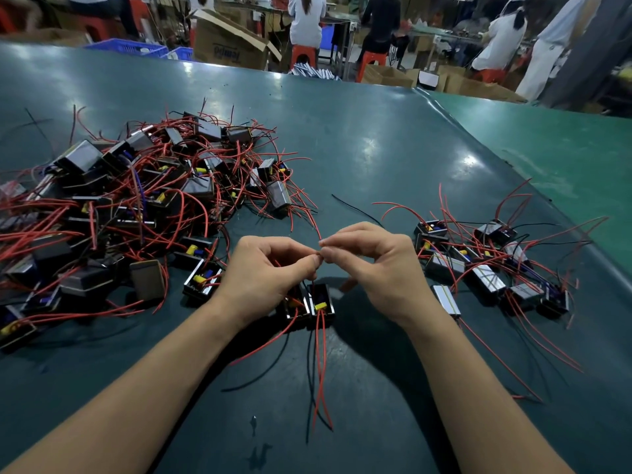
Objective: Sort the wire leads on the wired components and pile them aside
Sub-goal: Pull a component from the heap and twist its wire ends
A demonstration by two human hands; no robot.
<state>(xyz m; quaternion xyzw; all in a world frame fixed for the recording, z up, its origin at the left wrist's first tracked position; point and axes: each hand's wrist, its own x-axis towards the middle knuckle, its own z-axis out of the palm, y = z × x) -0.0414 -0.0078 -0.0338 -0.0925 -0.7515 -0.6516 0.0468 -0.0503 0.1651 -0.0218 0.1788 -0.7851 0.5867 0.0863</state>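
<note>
**Me:** Wire lead (320, 249), the red one, is pinched at its tip between both hands, just above the two small black boxes (309, 302) sitting side by side on the desk (376, 148) right in front of me. The left hand (270, 265) has thumb and forefinger curled onto the lead; the right hand (372, 261) meets it fingertip to fingertip, pinching the same spot.

**Partner:** So each grip is closed on that one lead?

**Me:** Yes, as far as I can see (the exact contact is tiny here). The other leads from the boxes trail toward me, red and black together.

**Partner:** How would you finish the step cleanly?

**Me:** I'd keep the pinch light and draw the lead straight, away from the big tangled heap (136, 200) on the left, so it doesn't snag there. Then lay it with its mates, all pointing one way, and move the boxes to the smaller pile (489, 265) on the right. Tugging hard could strain the joint inside the box, I'd guess.
</note>
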